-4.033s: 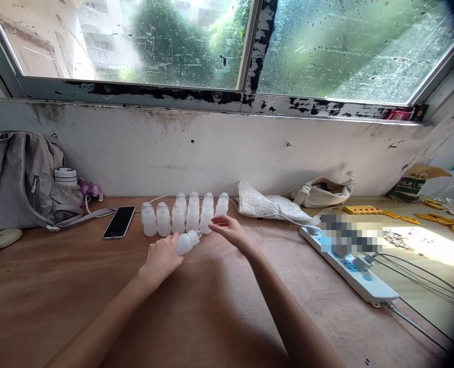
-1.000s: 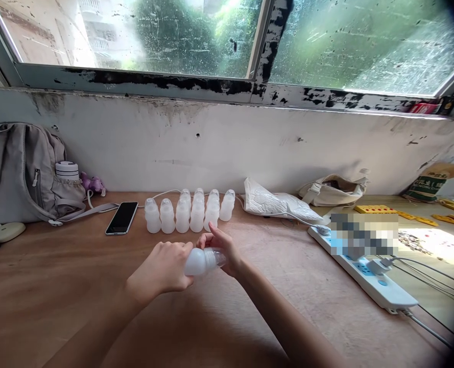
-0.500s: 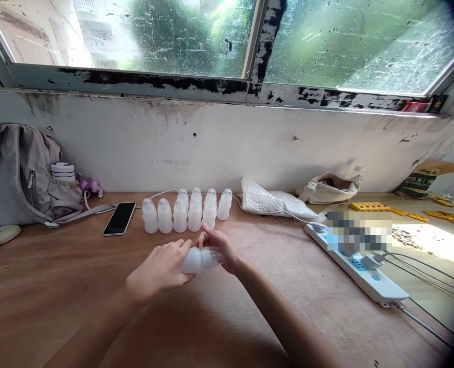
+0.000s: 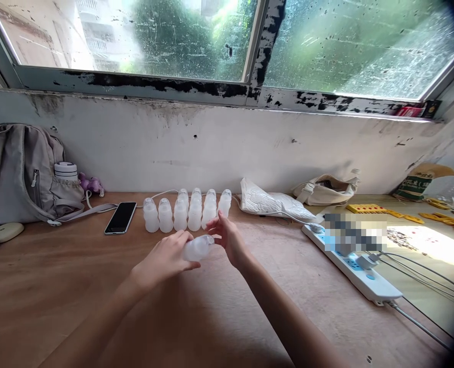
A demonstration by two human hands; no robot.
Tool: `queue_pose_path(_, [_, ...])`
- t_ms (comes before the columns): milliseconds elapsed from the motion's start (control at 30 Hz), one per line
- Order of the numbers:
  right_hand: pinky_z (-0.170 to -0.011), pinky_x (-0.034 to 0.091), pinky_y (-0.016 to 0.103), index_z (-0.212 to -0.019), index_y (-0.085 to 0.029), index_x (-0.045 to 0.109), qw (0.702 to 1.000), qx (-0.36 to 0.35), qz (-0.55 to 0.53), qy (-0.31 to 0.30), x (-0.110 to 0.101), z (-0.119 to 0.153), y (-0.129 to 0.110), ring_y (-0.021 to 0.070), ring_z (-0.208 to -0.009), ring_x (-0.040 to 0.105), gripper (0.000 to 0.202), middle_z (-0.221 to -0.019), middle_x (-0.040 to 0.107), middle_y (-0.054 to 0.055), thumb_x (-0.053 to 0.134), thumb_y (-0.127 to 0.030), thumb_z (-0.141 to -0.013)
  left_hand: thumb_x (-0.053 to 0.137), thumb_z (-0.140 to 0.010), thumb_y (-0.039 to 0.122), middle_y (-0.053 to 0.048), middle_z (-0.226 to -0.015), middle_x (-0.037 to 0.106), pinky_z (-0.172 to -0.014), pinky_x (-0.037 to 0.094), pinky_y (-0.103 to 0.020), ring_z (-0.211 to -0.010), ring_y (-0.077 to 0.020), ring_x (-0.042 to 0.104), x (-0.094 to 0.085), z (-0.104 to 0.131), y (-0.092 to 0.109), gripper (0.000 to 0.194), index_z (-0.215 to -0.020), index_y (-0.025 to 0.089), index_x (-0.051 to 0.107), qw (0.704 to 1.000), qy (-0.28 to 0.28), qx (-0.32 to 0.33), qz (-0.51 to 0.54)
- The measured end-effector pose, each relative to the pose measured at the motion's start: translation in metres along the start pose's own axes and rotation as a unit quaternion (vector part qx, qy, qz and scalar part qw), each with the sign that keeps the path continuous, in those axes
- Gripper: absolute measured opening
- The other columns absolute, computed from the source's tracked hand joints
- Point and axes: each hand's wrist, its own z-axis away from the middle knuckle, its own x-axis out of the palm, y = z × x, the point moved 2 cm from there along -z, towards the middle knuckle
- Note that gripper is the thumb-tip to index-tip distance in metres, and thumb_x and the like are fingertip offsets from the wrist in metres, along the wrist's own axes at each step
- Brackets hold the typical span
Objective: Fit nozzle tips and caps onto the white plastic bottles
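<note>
A small frosted white bottle with a clear cap [image 4: 196, 248] lies tilted in the grip of my left hand [image 4: 168, 256], its capped end pointing right. Just beyond that cap is my right hand [image 4: 229, 239], its fingers apart and nothing seen between them. Whether a fingertip touches the cap is hard to tell. Behind the hands, several similar bottles [image 4: 166, 216] stand upright in two rows on the wooden table [image 4: 77, 286]. My right fingertips overlap the view of the rightmost bottle [image 4: 225, 200].
A phone [image 4: 120, 218] lies left of the bottles, near a grey backpack [image 4: 8, 174]. Behind on the right are a white padded packet [image 4: 272, 200] and a cream pouch [image 4: 320, 190]. A power strip [image 4: 360, 271] with cables crosses the right side.
My right hand has moved off the held bottle, slightly up and right, and its fingers have opened. The bottle in my left hand has risen a little and tilted, its cap end higher.
</note>
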Motion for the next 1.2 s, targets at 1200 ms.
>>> queue_pose_path(1200, [-0.035,0.039,0.02,-0.059,-0.015,0.048,0.987,-0.045,0.145,0.056,-0.03,-0.04,0.1,0.0078,-0.037,0.044,0.033,-0.05,0.047,-0.003,0.051,-0.046,-0.07,0.05,-0.073,0.049,-0.002,-0.083,0.065,-0.061,0.046,-0.024,-0.068,-0.0147,0.06,-0.117,-0.041,-0.01,0.036,-0.091,0.019,0.059,0.906,0.421,0.032,-0.041])
